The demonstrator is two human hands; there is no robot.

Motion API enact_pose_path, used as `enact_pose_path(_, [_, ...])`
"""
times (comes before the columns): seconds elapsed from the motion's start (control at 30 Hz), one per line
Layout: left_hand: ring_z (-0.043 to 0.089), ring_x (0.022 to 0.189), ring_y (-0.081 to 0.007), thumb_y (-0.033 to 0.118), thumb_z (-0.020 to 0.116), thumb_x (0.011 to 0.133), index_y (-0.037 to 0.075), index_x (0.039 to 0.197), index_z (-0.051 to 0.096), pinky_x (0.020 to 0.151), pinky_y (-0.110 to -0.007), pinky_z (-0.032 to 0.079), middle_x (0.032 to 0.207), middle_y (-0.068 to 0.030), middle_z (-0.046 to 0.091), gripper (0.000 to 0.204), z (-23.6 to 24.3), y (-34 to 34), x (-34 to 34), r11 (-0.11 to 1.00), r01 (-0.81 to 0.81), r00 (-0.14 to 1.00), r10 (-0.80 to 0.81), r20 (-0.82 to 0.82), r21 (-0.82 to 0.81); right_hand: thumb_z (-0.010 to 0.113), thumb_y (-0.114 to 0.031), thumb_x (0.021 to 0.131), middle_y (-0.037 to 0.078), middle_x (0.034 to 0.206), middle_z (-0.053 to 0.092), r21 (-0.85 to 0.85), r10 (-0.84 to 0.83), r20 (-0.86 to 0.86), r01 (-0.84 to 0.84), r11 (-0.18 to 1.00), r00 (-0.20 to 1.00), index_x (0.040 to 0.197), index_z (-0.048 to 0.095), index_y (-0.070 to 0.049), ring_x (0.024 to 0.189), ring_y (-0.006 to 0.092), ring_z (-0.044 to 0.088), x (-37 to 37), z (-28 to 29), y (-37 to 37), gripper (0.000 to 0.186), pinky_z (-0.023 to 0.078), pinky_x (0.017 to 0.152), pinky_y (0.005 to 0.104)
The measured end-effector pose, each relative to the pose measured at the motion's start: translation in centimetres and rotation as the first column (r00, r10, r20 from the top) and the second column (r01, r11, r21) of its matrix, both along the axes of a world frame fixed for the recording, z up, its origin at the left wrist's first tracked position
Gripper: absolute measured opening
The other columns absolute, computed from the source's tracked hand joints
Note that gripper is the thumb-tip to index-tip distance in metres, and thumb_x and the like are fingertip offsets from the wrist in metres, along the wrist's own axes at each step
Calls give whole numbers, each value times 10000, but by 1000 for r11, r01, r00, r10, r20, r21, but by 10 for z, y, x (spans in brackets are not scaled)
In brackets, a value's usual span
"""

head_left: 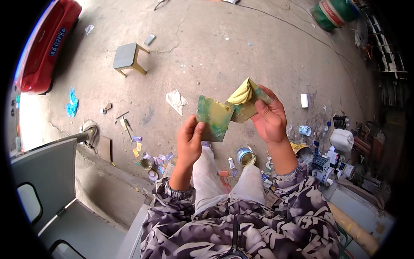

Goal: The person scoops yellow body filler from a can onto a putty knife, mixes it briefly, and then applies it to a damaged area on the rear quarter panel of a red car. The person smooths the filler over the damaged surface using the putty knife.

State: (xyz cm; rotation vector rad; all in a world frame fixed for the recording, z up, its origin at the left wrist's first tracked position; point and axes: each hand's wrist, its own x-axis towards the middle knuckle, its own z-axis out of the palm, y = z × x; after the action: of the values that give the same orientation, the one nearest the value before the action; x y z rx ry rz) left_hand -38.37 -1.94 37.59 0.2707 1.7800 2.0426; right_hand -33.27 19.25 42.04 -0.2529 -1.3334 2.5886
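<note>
My left hand (188,140) is closed on a flat, square putty spreader (214,118), thumb on its face. Its greenish surface is smeared with yellow-tan putty. My right hand (271,116) grips a second putty spreader (261,96), tilted, by its right side. A thick, folded lump of pale yellow putty (240,93) sits on its upper left part. The two spreaders meet or overlap at the middle, in front of my chest height; whether they touch firmly I cannot tell.
Below stand an open tin (246,157) and another can (147,162). A small stool (126,56) is ahead, a red car (47,47) far left, a green drum (330,16) far right. Grey panels (41,172) lie left; cans and a white jug (342,140) crowd the right.
</note>
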Motion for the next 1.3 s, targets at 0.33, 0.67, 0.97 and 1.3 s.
enact_pose_path(0.33, [463,740,-61,104,542,969,-7,951,566,650,-218,391,758,-5,545,115,163,-57,-84,976,-159,967,184,-175,148,496,72,908,118,1050,640,742,122,-117,5,671,986,1128,616,15,961,183,610,-99,107,-78,257,465,852,271])
enact_pose_path(0.67, [592,559,-346,27,564,898,83,1047,596,492,-384,440,652,-155,587,162,198,-9,-195,735,-563,608,60,-792,-377,500,31,933,154,1107,637,750,-116,-401,398,529,909,1172,613,-14,940,239,641,-214,127,-95,268,503,795,311])
enact_pose_path(0.97, [605,561,-290,20,531,923,45,1037,609,528,-330,463,692,-156,596,140,184,62,-390,734,-609,541,107,-835,-301,490,57,898,160,1039,638,656,-126,-480,450,606,868,1139,618,-10,843,281,635,-412,136,18,281,494,731,299])
enact_pose_path(1.3, [586,568,-357,-20,546,873,71,1059,610,502,-393,448,677,-180,586,217,195,108,-609,696,-649,571,180,-801,-306,511,38,911,158,1082,639,744,78,-334,212,634,939,1144,628,-25,944,283,642,-635,118,28,267,500,808,333])
